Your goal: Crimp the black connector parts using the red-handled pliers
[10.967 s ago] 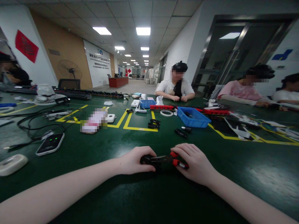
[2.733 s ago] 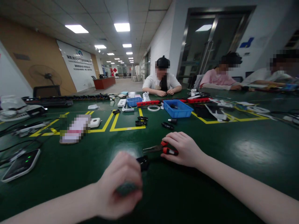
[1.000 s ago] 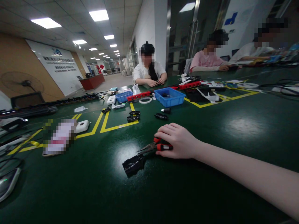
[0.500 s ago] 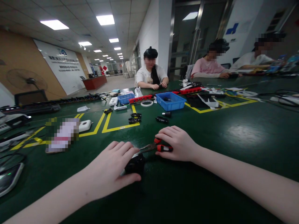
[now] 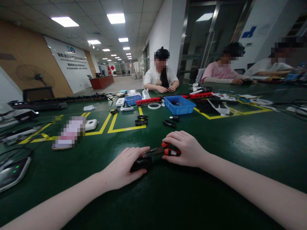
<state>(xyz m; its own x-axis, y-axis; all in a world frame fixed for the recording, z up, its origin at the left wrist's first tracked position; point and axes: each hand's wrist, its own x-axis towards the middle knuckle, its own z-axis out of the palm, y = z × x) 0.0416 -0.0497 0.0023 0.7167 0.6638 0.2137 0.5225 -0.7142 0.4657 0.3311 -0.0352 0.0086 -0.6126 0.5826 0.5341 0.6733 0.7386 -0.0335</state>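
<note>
My right hand (image 5: 184, 148) is wrapped round the red-and-black handles of a pair of long-nose pliers (image 5: 157, 150), whose jaws point left. Low on the green table, my left hand (image 5: 126, 167) grips a black part (image 5: 142, 163) between thumb and fingers; its exact kind I cannot make out. The pliers' tips reach the top of this part, close to my left index finger, which partly hides them. Beyond my hands lie several small black parts, among them one (image 5: 169, 123) near the middle and a pair (image 5: 141, 120) farther left.
A blue bin (image 5: 179, 105) stands ahead, with a red strip (image 5: 148, 100) and a white ring (image 5: 154, 106) beside it. On the left lie a blurred phone (image 5: 69, 134) and a white device (image 5: 91, 125). Across the table sits a person (image 5: 161, 78); two more people sit at right.
The view has shifted a little, so the scene sits farther right. My left fingers have moved over the black part and closer to the pliers' tips. My right hand keeps its hold.
</note>
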